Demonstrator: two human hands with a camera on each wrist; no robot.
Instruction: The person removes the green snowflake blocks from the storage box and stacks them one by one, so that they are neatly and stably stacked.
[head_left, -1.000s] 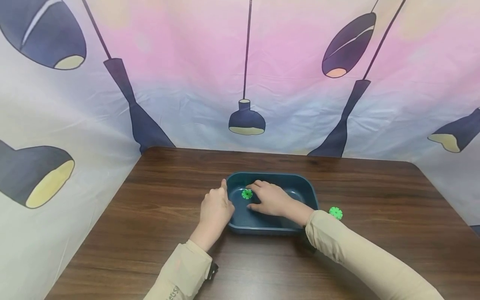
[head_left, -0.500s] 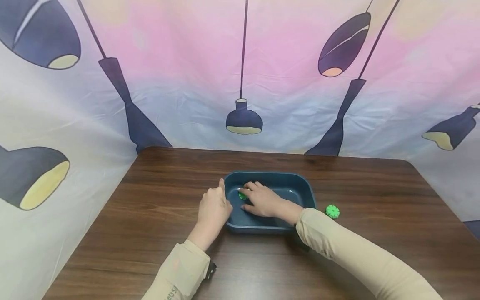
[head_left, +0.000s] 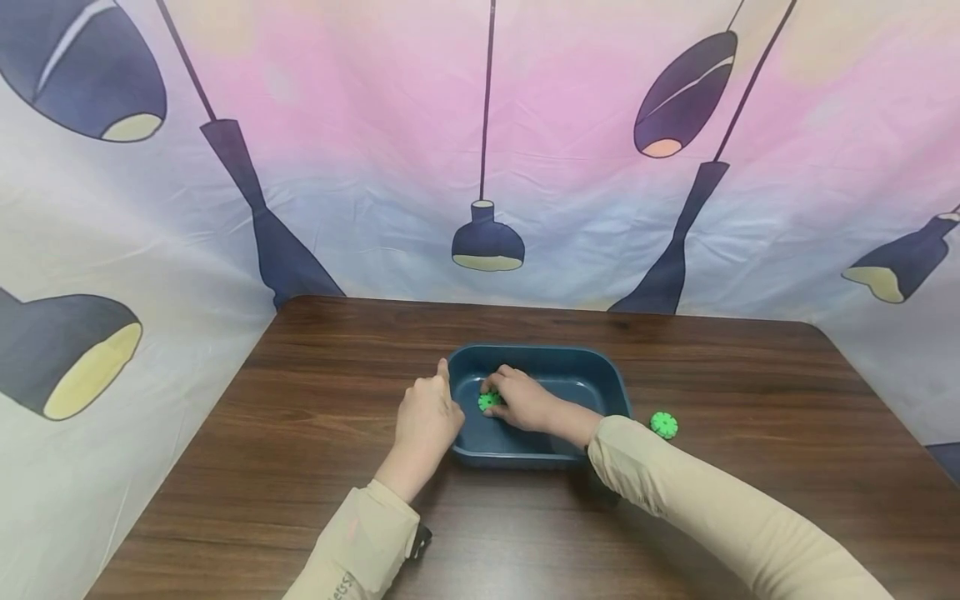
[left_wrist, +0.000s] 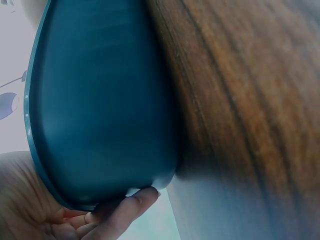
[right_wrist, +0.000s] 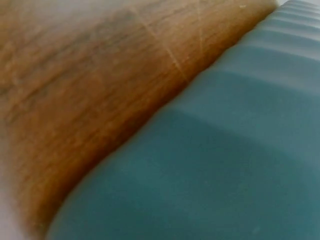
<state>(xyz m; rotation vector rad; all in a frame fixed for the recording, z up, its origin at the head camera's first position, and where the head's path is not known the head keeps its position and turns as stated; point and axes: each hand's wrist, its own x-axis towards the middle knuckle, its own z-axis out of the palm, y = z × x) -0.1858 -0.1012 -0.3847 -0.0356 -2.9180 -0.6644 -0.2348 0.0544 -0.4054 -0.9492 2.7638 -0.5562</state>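
A dark teal plastic basin [head_left: 525, 459] sits on the table. My left hand [head_left: 429, 414] grips its left rim; in the left wrist view a finger [left_wrist: 131, 212] lies against the outside wall. Reaching into the basin from the right, my right hand [head_left: 527, 403] pinches a green notched plastic disc [head_left: 488, 402] between thumb and fingers, low over the basin floor. A second green notched disc [head_left: 663, 425] rests on the table, right of the basin and beside the right sleeve. The right wrist view shows only the basin's wall [right_wrist: 210, 170] and wood, with the hand out of sight.
The dark wooden table [head_left: 337, 392] has rounded far corners. Behind it hangs a cloth backdrop [head_left: 390, 200] printed with lamps. The right forearm [head_left: 697, 483] crosses over the basin's near right corner.
My right hand's fingers were spread over the green disc and have closed in on it, thumb and fingertips now at its edges. The left hand stays at the basin's rim.
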